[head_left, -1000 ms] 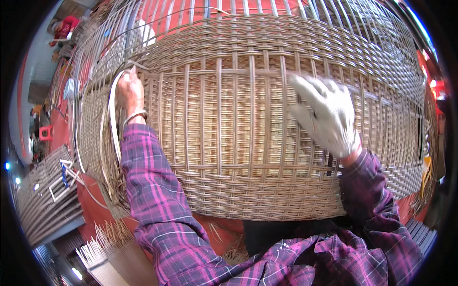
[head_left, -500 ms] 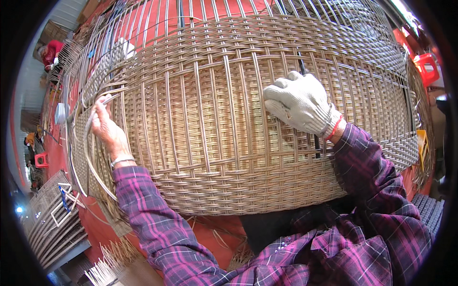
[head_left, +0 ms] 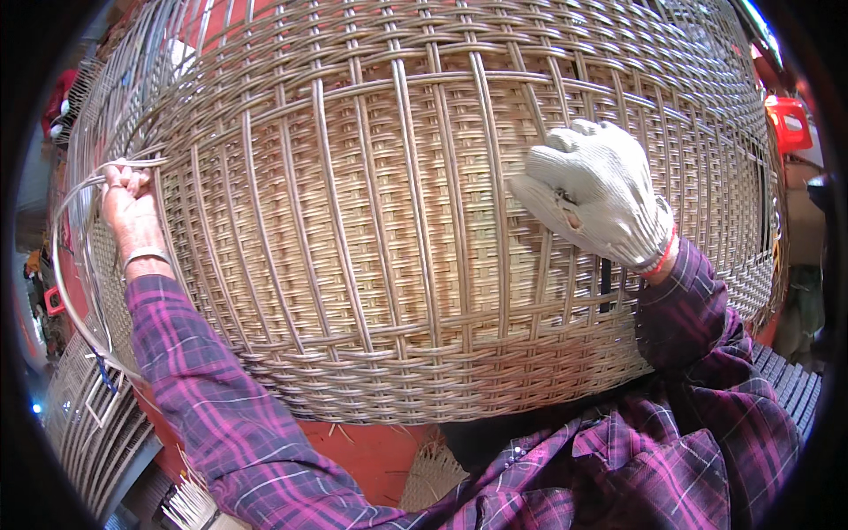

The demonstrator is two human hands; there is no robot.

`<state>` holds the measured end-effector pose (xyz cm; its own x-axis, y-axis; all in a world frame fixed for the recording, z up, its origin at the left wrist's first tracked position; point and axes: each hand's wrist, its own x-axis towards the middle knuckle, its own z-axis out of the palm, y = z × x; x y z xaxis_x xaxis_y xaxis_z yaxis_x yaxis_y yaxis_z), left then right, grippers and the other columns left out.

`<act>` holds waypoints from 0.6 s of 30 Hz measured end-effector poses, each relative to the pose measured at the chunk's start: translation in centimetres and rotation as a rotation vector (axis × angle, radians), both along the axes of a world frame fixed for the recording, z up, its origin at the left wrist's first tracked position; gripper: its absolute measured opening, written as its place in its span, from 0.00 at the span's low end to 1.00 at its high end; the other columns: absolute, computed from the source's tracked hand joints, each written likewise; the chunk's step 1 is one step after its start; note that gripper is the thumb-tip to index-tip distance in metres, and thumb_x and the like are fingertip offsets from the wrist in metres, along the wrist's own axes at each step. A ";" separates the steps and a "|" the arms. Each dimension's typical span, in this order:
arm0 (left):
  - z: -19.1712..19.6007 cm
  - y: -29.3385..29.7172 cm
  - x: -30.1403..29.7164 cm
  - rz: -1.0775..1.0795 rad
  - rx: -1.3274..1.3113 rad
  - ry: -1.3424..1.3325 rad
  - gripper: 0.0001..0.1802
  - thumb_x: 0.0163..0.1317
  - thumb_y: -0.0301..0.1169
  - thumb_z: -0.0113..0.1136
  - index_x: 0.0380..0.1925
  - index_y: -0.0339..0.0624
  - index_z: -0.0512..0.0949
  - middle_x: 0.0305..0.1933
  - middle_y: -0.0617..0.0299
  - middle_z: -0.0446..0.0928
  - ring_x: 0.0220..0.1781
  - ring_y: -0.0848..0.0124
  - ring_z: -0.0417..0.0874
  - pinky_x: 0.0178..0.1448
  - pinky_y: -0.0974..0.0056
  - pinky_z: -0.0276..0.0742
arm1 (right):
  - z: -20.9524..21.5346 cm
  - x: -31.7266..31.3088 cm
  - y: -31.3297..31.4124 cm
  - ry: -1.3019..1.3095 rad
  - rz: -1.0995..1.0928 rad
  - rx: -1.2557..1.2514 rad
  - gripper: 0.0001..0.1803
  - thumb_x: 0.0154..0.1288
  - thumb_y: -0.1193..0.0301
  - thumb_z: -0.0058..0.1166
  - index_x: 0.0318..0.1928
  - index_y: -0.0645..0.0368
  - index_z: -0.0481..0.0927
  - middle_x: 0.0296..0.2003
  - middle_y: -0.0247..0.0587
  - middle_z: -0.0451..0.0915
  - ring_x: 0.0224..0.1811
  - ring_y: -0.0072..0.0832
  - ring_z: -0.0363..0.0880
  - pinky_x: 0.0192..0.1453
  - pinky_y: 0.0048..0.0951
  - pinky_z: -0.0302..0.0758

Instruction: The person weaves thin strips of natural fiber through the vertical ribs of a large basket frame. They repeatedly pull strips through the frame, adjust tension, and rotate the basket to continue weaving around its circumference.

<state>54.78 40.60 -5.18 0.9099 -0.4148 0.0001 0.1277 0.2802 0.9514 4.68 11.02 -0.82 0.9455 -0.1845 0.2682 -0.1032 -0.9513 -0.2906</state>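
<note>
A large wicker panel (head_left: 371, 389) in brown rattan-like strands fills the middle of the view, with tight weave along its near and far bands and upright stakes across an opening between them. At its left edge my bare left hand (head_left: 131, 208) is closed round loose strands (head_left: 66, 203), which loop down beside it. My right hand (head_left: 596, 194), in a pale knitted glove with a worn hole, is closed in a fist against the stakes right of the middle. Whatever lies inside that fist is hidden. Another layer of weave shows behind the stakes.
A red plastic stool (head_left: 788, 124) stands at the far right. Curved slatted frames (head_left: 84, 433) lie at the lower left, beside a bundle of pale sticks (head_left: 190, 503). Red floor covering (head_left: 371, 459) shows below the panel. Another person's red sleeve (head_left: 60, 97) appears at the far left.
The panel looks larger and nearer. My hands are further apart, the left shifted left and the right shifted right. My left fingers now curl more fully round the strands.
</note>
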 end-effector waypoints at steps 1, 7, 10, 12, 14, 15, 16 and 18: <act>-0.1 0.5 1.4 -0.016 -0.015 0.049 0.16 0.75 0.37 0.43 0.28 0.44 0.66 0.20 0.70 0.58 0.16 0.77 0.54 0.26 0.66 0.58 | 0.0 -0.1 0.0 0.018 0.010 0.009 0.12 0.57 0.61 0.62 0.21 0.51 0.79 0.17 0.34 0.72 0.21 0.34 0.76 0.25 0.35 0.70; -1.4 2.6 5.6 0.088 0.118 -0.088 0.11 0.75 0.30 0.45 0.45 0.31 0.70 0.21 0.70 0.61 0.17 0.81 0.58 0.23 0.73 0.61 | 0.3 -1.0 -0.4 0.009 0.010 0.048 0.14 0.52 0.62 0.62 0.17 0.49 0.74 0.16 0.32 0.70 0.18 0.32 0.74 0.22 0.34 0.66; -1.2 2.7 3.7 0.079 0.158 0.002 0.15 0.74 0.32 0.48 0.50 0.28 0.70 0.22 0.71 0.62 0.18 0.82 0.61 0.24 0.75 0.62 | 0.6 -1.3 -0.5 -0.040 0.002 0.030 0.09 0.52 0.62 0.58 0.19 0.43 0.75 0.16 0.29 0.71 0.19 0.32 0.73 0.23 0.36 0.65; -0.2 1.6 2.2 0.039 0.127 0.069 0.13 0.73 0.32 0.50 0.47 0.31 0.71 0.24 0.71 0.64 0.21 0.81 0.63 0.26 0.74 0.64 | 0.4 -1.3 -1.0 -0.074 -0.048 0.057 0.07 0.51 0.62 0.58 0.19 0.42 0.76 0.16 0.28 0.71 0.20 0.32 0.74 0.24 0.37 0.66; 1.5 0.3 0.5 0.053 0.152 -0.029 0.11 0.72 0.35 0.52 0.40 0.36 0.73 0.25 0.70 0.66 0.22 0.80 0.65 0.29 0.74 0.67 | 0.0 -1.4 -1.7 -0.228 -0.084 0.102 0.05 0.49 0.63 0.58 0.19 0.42 0.77 0.16 0.28 0.73 0.21 0.32 0.76 0.24 0.38 0.67; 2.4 -0.4 -0.4 0.016 0.135 -0.098 0.11 0.72 0.36 0.53 0.37 0.39 0.74 0.25 0.70 0.67 0.23 0.80 0.66 0.30 0.74 0.69 | -0.1 -1.5 -1.9 -0.188 -0.105 0.124 0.04 0.46 0.62 0.59 0.19 0.41 0.79 0.17 0.29 0.76 0.22 0.32 0.78 0.25 0.38 0.68; 3.1 -0.1 -2.0 0.040 0.100 -0.122 0.11 0.72 0.36 0.52 0.39 0.38 0.73 0.29 0.67 0.68 0.28 0.78 0.67 0.34 0.72 0.69 | -0.2 -1.4 -2.0 -0.235 -0.115 0.108 0.04 0.46 0.62 0.59 0.19 0.41 0.80 0.18 0.29 0.76 0.22 0.33 0.78 0.25 0.38 0.68; 4.2 0.0 -5.5 0.207 0.197 -0.092 0.14 0.72 0.38 0.51 0.44 0.36 0.72 0.38 0.62 0.70 0.36 0.73 0.70 0.44 0.68 0.68 | -0.3 -1.5 -1.7 -0.285 -0.095 0.121 0.04 0.45 0.61 0.59 0.19 0.42 0.80 0.18 0.30 0.77 0.23 0.34 0.78 0.26 0.38 0.70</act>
<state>49.30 40.60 -1.00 0.9750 -0.2209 0.0241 -0.0018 0.1004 0.9949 3.20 9.28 -1.14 0.8125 -0.3146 0.4907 -0.0878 -0.8983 -0.4305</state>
